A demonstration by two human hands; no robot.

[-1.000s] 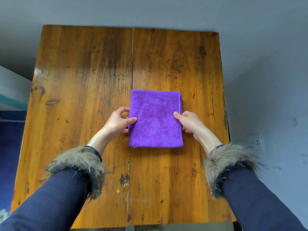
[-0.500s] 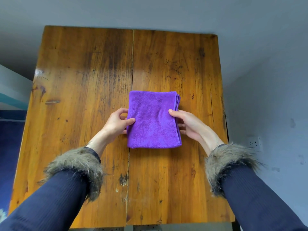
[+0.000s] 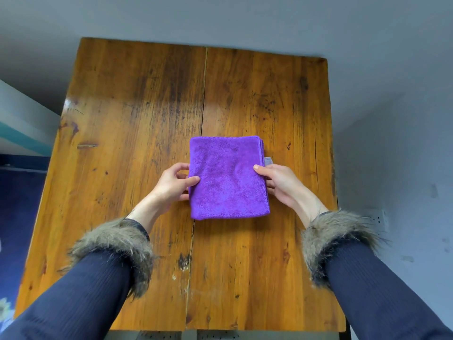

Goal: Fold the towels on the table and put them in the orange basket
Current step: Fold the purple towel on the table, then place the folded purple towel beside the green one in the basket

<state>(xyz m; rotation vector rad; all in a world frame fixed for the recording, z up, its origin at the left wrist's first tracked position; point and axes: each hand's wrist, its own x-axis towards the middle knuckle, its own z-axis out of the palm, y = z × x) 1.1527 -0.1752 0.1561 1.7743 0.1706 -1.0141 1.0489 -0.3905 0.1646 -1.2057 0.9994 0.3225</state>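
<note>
Towel (image 3: pixel 228 177) lay folded at frame centre on table (image 3: pixel 137 123) | left hand (image 3: pixel 171 185) pinched its left edge, right hand (image 3: pixel 282 185) its right | basket unseen | advice: lift level, layers pinched together.

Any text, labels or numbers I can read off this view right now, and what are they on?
None can be read.
Tag at the towel's right edge, beside the right hand: any print is too small and blurred to read.
Table: only stains and scratches, no lettering.
</note>
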